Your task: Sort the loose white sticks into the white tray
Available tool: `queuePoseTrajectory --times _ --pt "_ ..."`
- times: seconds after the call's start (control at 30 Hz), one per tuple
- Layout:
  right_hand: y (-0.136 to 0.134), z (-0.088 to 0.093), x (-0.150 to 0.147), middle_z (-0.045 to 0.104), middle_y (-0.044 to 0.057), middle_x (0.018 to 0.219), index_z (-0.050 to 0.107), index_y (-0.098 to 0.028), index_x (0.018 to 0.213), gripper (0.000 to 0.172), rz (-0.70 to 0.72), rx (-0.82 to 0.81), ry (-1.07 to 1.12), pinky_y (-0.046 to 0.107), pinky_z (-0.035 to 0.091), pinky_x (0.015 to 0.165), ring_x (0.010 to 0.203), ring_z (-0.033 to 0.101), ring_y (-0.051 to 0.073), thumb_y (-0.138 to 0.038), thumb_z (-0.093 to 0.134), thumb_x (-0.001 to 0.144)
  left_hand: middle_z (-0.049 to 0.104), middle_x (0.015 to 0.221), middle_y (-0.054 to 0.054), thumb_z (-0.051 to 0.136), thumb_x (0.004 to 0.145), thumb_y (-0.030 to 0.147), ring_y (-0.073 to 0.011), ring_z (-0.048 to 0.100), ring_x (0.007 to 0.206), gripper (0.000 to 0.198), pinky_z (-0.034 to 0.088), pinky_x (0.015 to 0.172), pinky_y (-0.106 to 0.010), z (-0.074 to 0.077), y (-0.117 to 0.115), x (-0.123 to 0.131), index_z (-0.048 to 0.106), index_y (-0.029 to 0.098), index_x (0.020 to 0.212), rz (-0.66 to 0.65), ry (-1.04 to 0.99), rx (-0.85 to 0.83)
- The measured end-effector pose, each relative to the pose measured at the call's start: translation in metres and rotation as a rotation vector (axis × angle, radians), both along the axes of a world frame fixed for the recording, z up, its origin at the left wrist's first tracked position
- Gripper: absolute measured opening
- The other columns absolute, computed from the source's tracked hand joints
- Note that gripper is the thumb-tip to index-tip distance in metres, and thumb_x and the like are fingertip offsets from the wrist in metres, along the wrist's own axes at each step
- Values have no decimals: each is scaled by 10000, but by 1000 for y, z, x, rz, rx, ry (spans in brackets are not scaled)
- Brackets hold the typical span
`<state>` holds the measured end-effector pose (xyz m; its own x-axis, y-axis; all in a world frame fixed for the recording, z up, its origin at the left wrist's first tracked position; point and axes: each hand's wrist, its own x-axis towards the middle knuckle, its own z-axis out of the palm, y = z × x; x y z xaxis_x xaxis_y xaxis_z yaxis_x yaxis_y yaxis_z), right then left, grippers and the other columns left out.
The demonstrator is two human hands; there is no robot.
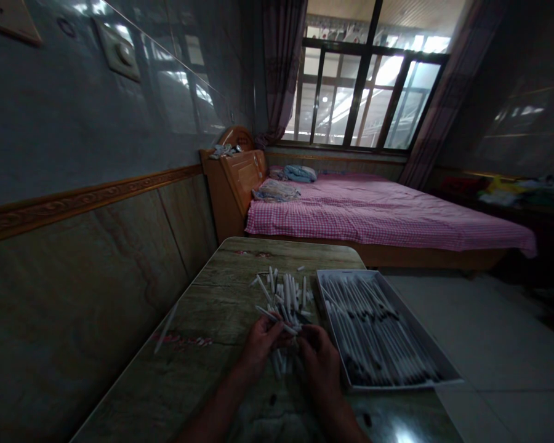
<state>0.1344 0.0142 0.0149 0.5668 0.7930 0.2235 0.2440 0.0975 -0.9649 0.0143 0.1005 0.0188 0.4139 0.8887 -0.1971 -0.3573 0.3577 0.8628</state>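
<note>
While the left grip (261, 337) closed on a white stick (266, 314), right grip (318, 354) state unclear, wall board (15, 19) marks illegible.

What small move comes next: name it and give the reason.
Probably steady the white stick with the right hand: the left hand seems to pinch it, and one end points toward the right hand. Whether the right hand touches it is too dim to tell.
</note>
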Motion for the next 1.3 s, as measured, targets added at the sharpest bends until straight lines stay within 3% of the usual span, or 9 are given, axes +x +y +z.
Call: queuePoseTrajectory --times 0.4,0.6,0.73,0.83,1.07,1.3 --pt "0 1 0 715 64 925 666 -200 984 261 75 41 -166 252 516 747 847 677 185 -366 479 910 751 757 -47 854 539 458 -210 714 641 478 563 565 -292 3 -2 1 587 161 802 -9 44 53" --pt "0 2 0 700 57 996 601 -201 1116 280 54 19 -181 255 498 791 907 659 179 -364 477 926 751 768 -46 865 525 460 -198 709 666 505 568 596 -296 2 0 0 603 156 832 65 0 3" --pt "0 -1 -1 674 34 840 618 -203 898 180 74 23 -261 244 472 705 767 629 169 -342 503 908 745 771 -48 875 528 444 -189 706 665 506 557 595 -282 -1 1 -2 611 149 844 60 -37 -13" --pt "0 -2 -2 621 7 723 564 -219 750 264 76 -9 -308 234 428 621 649 574 151 -377 458 932 739 760 -45 877 528 438 -193 706 659 494 552 589 -284 -2 0 -1 610 149 826 33 -51 -13" --pt "0 0 -4 646 14 785 575 -222 852 257 57 -32 -364 235 422 651 707 607 158 -391 413 956 739 751 -34 872 530 442 -190 705 659 488 556 592 -284 -2 0 0 603 156 819 44 -27 -4" --pt "1 -9 1 597 5 624 538 -244 709 411 1 -66 -495 248 357 540 549 561 151 -426 298 988 742 739 -38 859 565 421 -184 702 636 438 553 582 -279 -5 0 1 603 159 805 -3 -22 15"
